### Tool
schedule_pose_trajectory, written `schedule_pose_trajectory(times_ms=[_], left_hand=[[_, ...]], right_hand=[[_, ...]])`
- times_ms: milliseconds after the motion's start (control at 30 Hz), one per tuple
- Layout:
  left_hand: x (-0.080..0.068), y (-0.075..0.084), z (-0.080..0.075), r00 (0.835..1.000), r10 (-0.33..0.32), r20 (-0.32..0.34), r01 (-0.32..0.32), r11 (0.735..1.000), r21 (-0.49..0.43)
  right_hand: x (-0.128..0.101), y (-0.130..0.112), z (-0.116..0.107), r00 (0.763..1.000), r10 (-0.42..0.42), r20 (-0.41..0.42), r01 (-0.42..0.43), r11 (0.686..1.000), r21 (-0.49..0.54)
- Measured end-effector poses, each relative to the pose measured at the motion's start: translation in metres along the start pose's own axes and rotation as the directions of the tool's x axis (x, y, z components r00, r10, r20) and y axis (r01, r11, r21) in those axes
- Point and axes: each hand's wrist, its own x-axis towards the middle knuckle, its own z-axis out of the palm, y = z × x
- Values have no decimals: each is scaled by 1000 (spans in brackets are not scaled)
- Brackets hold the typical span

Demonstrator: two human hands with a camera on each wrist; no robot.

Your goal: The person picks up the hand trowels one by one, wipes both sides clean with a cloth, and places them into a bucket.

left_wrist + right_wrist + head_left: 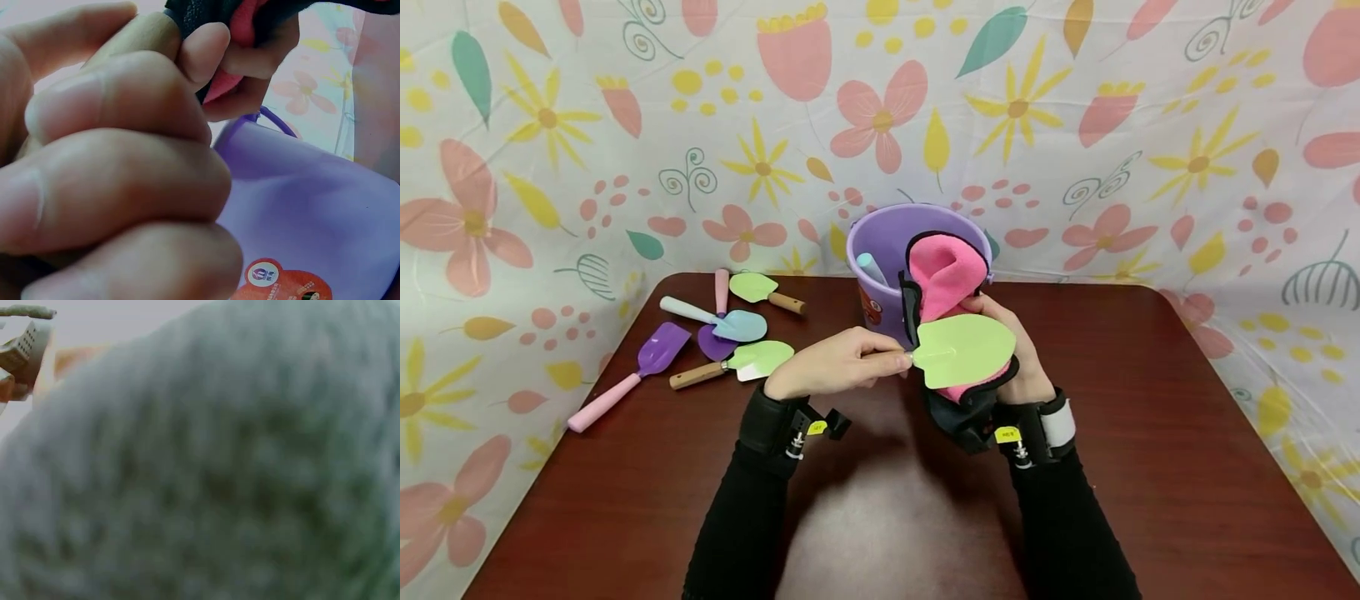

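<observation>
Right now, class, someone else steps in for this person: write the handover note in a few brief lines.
Left hand: grips the wooden handle of the green trowel.
Right hand: holds the pink cloth under the trowel's blade.
Purple bucket stands behind the hands, one pale handle inside.
Done: apparently one tool in the bucket.
Left: likely this trowel, plus five tools lying on the table at left.

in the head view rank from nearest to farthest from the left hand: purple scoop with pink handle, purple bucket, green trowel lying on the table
From the left hand:
1. Green trowel, just to its left.
2. Purple bucket, behind it, slightly right.
3. Purple scoop, far left.
</observation>
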Motion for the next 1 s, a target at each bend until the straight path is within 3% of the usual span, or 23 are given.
schedule_pose_trajectory(times_ms=[67, 300, 500, 667, 867, 1000], left_hand=[[1, 0, 0, 1000, -11, -5, 11, 1000, 3], [1, -3, 0, 999, -31, -19, 32, 999, 23], [2, -6, -3, 1000, -16, -22, 17, 999, 51], [0, -6, -6, 1000, -7, -29, 9, 999, 53], [-5, -7, -12, 996, -16, -87, 23, 996, 83], [-7, -8, -13, 993, -37, -116, 43, 998, 54]], right_hand=[[0, -4, -2, 988, 119, -99, -98, 976, 195], [-5, -15, -14, 972, 202, -123, -155, 936, 315], [-12, -24, -14, 964, 200, -178, -137, 939, 315], [-17, -27, -12, 963, 209, -173, -143, 934, 329], [-21, -28, -13, 966, 206, -157, -147, 935, 322], [-20, -21, -9, 966, 195, -169, -142, 948, 286]])
